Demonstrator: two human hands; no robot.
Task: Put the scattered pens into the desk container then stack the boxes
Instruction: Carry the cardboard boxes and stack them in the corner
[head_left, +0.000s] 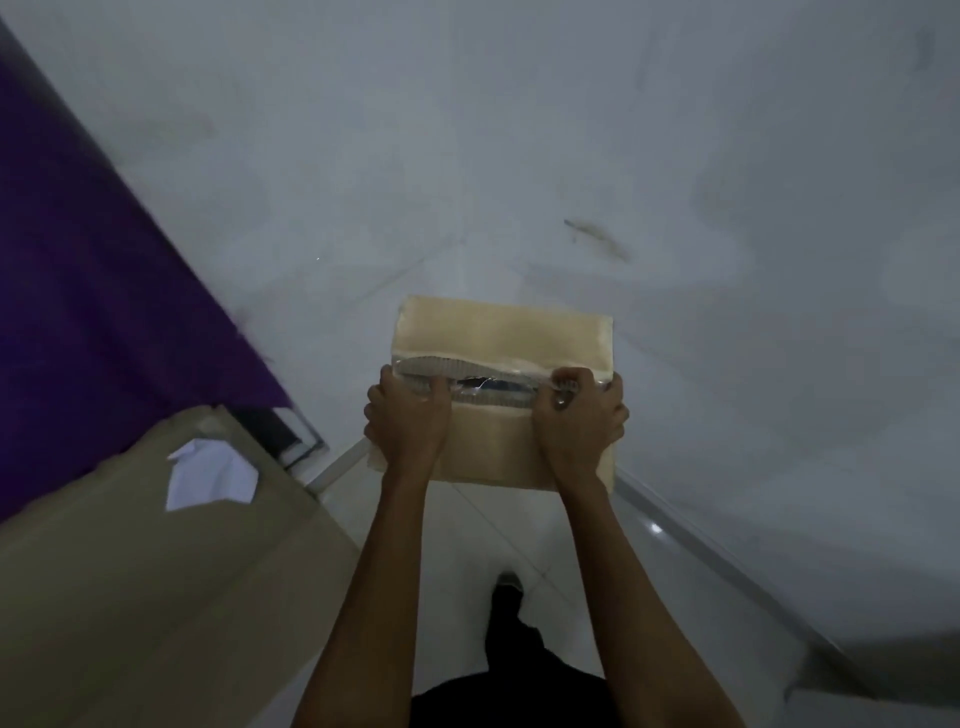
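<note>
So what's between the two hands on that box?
In the head view, between the left hand and right hand runs the cardboard box's torn top seam, partly gaping.

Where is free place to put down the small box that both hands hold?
Bare top of the large box, below its white paper. Bare floor under the small box. The gap at the purple wall is crowded.

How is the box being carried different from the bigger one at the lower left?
The carried box is smaller and held in both hands, left hand and right hand; the big box is untouched. The carried box's top seam gapes open; the big box bears white paper. Both are tan cardboard.
</note>
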